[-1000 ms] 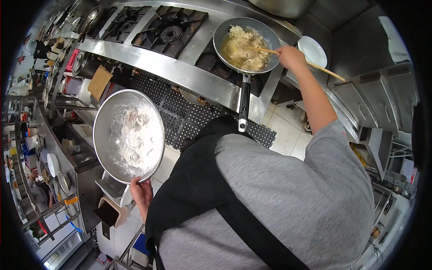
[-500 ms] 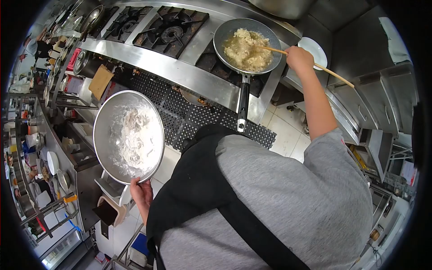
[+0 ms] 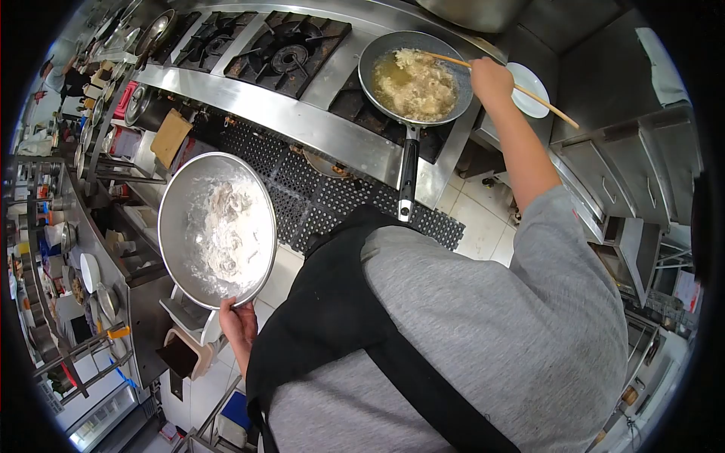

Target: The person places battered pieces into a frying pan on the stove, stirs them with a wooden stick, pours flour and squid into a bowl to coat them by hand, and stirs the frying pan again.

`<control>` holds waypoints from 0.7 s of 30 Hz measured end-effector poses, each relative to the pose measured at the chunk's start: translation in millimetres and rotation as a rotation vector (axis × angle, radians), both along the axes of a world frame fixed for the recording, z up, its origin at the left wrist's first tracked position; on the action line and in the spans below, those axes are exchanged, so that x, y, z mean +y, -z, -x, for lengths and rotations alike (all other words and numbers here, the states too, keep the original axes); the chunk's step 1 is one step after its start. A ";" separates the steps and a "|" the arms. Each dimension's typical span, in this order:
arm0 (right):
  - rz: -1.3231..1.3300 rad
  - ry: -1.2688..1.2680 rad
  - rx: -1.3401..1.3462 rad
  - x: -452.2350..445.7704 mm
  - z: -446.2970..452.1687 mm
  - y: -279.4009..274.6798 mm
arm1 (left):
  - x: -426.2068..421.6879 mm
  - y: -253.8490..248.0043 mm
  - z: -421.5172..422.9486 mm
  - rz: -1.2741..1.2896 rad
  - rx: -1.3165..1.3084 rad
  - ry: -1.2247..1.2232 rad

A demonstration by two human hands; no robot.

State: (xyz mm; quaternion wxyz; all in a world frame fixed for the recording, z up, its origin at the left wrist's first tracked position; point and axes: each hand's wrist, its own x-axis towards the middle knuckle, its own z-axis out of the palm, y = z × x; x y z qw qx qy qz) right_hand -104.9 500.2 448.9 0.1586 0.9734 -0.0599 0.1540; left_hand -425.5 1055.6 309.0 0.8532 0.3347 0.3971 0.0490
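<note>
My left hand (image 3: 239, 323) grips the rim of a large metal bowl (image 3: 178, 226), fingers partly hidden beneath it. White flour (image 3: 240, 234) with floured pieces lies inside the tilted bowl. Over at the stove, my right hand (image 3: 492, 81) is closed around long wooden chopsticks (image 3: 550, 108). Their tips reach into a frying pan (image 3: 375, 54), at the upper part of the frying food (image 3: 423, 87). Pale battered pieces sit there in bubbling yellowish oil. The pan rests on a burner, its black handle (image 3: 408, 162) pointing towards me, with neither hand on it.
More gas burners (image 3: 289, 57) line the steel stove to the left. A white plate (image 3: 529, 89) lies just right of the pan, behind my right hand. A perforated black mat (image 3: 302, 198) covers the floor before the stove. Shelves with kitchenware (image 3: 91, 272) stand far left.
My right hand has moved up and slightly left, swinging the chopstick tips to the top of the food. The food has shifted in the oil. The bowl stays almost still.
</note>
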 end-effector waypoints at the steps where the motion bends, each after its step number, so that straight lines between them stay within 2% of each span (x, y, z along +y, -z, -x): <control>1: 0.000 0.003 -0.001 2.9 -1.3 1.8 | -2.0 -2.8 -1.2 -0.007 0.002 -0.030; 3: -0.009 -0.102 0.049 7.1 -6.1 5.3 | -4.9 -5.1 -2.9 -0.022 0.004 -0.045; 8: 0.047 -0.061 0.024 1.6 -14.5 7.8 | -6.5 -7.5 -3.4 -0.016 0.024 -0.046; 11: 0.016 -0.085 0.035 12.8 0.7 -5.2 | -11.1 -11.7 -5.9 -0.029 0.035 -0.144; 14: -0.005 -0.098 0.088 12.8 4.4 -5.7 | 8.6 13.7 6.5 -0.003 0.024 -0.046; 16: -0.004 -0.094 0.131 11.7 4.8 1.9 | 10.8 9.8 5.2 0.027 -0.023 0.025; 17: 0.007 -0.118 0.124 15.2 1.3 5.2 | 6.5 8.5 3.6 0.028 -0.024 0.030; 19: 0.016 -0.139 0.114 13.9 -1.4 4.6 | -18.1 -19.7 -9.4 -0.040 0.023 -0.139; 21: -0.042 -0.104 -0.007 8.6 -1.3 -0.1 | -4.9 -8.6 -4.0 -0.026 0.019 -0.086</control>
